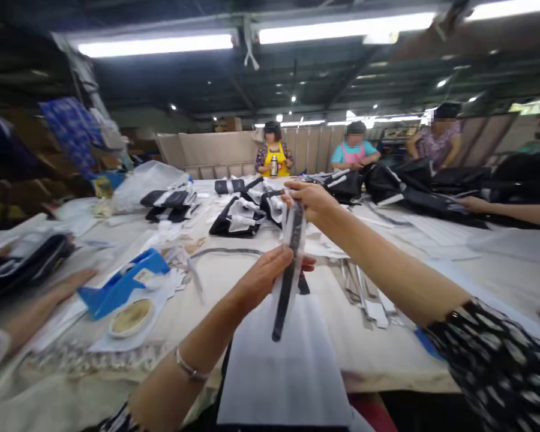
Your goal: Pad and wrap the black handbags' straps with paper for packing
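My left hand (261,279) comes up from the lower middle, with a thin metal bracelet (189,367) on the wrist. It pinches a long, narrow dark fabric strip (290,270) with white backing along part of its length. My right hand (312,201) reaches in from the right in a black-and-white patterned sleeve (490,366) and grips the top of the same strip. The strip hangs between my hands, its lower end over a white sheet (281,366) on the table edge.
A long cream-covered worktable (369,354) holds black-and-white fabric pieces (240,216), a blue tape dispenser (123,282), a dish of tan paste (131,318) and pale strips (364,294). Co-workers' hands (72,285) rest at left and right; several people sit beyond.
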### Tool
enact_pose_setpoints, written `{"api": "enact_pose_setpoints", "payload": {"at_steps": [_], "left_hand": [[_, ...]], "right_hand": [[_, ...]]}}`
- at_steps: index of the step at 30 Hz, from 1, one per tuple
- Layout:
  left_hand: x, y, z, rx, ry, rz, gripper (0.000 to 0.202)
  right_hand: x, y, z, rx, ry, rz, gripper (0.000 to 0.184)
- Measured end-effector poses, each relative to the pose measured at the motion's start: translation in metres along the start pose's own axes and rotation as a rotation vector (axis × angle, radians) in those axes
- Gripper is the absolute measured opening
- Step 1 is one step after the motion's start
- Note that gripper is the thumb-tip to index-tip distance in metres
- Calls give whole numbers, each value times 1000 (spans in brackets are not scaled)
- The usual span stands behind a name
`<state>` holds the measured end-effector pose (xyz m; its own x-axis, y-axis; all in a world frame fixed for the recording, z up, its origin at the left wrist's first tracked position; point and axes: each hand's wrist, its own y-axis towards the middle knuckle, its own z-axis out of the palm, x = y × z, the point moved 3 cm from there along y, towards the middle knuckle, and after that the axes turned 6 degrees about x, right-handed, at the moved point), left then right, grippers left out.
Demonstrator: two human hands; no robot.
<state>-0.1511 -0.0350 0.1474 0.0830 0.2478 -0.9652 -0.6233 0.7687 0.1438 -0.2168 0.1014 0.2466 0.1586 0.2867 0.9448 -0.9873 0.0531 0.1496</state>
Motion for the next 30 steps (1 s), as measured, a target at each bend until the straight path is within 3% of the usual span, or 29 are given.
{"api": "enact_pose_setpoints", "payload": {"at_steps": [5,8,12,15,21,23,25,30], "left_hand": [[4,-10,7,-68,35,-157,42],[11,-11,5,-59,32,-196,37],[8,-12,-8,-198,32,-159,29],[4,-11,-15,-277,17,-71,23],[10,-3,-11,-355,-66,48,19],[12,-1,-7,-372,-91,75,21],[14,0,-3,-363,-96,66,23],[17,-4,-6,-349,-73,25,29]], "right_hand": [[-3,11,8,-72,100,39,41],[-5,8,-2,-35,60,31,38],[-17,-17,-23,-9,-119,21,34],[-37,-57,-40,-20,-278,47,30],[-110,-133,-52,380,-602,237,21],[-131,-143,-52,383,-629,280,10],[-144,-146,-51,340,-593,294,10],[-152,-148,-46,300,-544,257,18]]}}
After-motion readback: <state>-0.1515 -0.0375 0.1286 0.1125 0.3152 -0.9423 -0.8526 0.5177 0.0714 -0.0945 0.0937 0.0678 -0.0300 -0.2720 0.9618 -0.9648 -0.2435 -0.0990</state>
